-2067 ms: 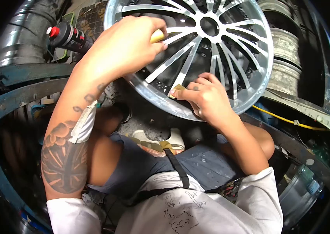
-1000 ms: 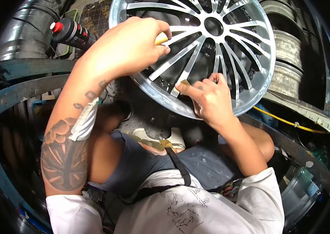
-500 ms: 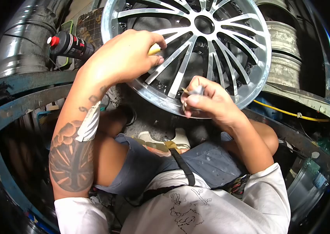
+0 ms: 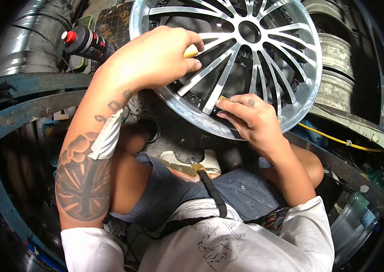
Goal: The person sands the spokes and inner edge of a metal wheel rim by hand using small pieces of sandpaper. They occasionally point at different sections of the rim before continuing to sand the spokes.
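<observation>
Wheel sat far centre, face up | one spoke ran far to near, slanting left | left hand: narrow grip held yellow piece over wheel's left side | right hand: narrow grip pinched tan scrap by spoke's near end

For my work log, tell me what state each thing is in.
Wheel: no tyre on, spokes shiny.
Yellow piece: gripped in left hand.
Brown piece: pinched in right hand, at one spoke.
Black bottle: red cap on.
Rims at right: stacked, surfaces blotchy.
</observation>
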`<action>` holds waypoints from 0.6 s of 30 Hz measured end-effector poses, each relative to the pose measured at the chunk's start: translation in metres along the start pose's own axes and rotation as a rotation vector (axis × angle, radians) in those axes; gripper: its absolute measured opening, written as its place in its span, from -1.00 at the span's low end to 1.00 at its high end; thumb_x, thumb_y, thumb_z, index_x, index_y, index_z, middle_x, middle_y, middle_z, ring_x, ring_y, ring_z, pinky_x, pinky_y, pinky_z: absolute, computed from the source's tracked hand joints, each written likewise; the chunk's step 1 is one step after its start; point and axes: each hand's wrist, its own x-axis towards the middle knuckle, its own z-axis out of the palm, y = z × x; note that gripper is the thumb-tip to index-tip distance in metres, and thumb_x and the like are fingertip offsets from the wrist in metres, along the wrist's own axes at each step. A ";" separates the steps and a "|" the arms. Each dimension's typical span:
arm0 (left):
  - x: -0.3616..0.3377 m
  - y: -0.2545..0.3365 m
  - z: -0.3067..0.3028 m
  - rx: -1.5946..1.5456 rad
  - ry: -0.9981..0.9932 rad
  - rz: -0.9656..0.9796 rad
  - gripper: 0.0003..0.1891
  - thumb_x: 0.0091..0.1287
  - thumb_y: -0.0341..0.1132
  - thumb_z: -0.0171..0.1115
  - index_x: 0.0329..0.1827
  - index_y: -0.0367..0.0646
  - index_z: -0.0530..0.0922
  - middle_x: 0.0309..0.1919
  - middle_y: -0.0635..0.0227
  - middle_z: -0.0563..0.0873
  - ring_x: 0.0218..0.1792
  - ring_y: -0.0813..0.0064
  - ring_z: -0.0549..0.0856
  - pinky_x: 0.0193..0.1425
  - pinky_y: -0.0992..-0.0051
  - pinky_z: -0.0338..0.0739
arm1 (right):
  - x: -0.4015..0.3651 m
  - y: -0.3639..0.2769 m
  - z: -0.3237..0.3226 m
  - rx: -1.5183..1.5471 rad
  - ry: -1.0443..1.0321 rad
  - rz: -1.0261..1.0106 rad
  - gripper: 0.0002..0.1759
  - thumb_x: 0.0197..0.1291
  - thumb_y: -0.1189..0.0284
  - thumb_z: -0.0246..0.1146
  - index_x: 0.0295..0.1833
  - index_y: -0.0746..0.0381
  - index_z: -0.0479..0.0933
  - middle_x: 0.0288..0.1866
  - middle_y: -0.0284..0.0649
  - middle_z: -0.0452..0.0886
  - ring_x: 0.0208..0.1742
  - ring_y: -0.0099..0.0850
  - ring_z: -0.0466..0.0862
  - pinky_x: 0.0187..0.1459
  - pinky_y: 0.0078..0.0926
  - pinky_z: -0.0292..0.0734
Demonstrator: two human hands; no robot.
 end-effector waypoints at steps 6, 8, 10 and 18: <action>-0.002 -0.003 -0.002 -0.005 0.007 -0.009 -0.59 0.44 -0.20 0.42 0.26 -0.20 0.69 -0.20 -0.06 0.82 -0.15 0.03 0.83 0.04 0.19 0.68 | 0.006 0.008 0.001 -0.231 -0.230 -0.032 -0.64 0.24 0.44 0.43 0.16 0.05 0.82 -0.33 -0.26 0.69 -0.28 -0.21 0.68 -0.04 -0.26 0.63; -0.003 -0.005 0.002 -0.003 0.029 -0.013 -0.60 0.43 -0.21 0.43 0.26 -0.20 0.70 -0.23 -0.02 0.82 -0.20 0.08 0.82 0.00 0.22 0.68 | 0.010 0.005 0.004 -0.268 -0.180 -0.129 -0.65 0.25 0.50 0.48 0.15 0.09 0.82 -0.35 -0.28 0.66 -0.34 -0.22 0.66 -0.10 -0.29 0.60; -0.002 -0.002 -0.003 -0.010 -0.024 -0.048 -0.60 0.44 -0.22 0.43 0.26 -0.21 0.70 -0.22 0.00 0.82 -0.22 0.13 0.82 -0.01 0.24 0.68 | 0.007 0.011 0.003 -0.296 -0.152 -0.144 -0.69 0.24 0.45 0.48 0.11 0.04 0.84 -0.43 -0.34 0.66 -0.39 -0.29 0.63 -0.09 -0.29 0.58; -0.012 -0.015 -0.011 0.259 0.229 -0.204 -0.62 0.45 -0.22 0.38 0.27 -0.16 0.70 -0.13 -0.08 0.84 -0.17 0.13 0.89 -0.02 0.18 0.73 | 0.015 0.010 0.002 -0.387 -0.178 -0.172 -0.75 0.28 0.38 0.41 0.04 -0.01 0.85 -0.50 -0.38 0.67 -0.43 -0.38 0.65 -0.05 -0.29 0.51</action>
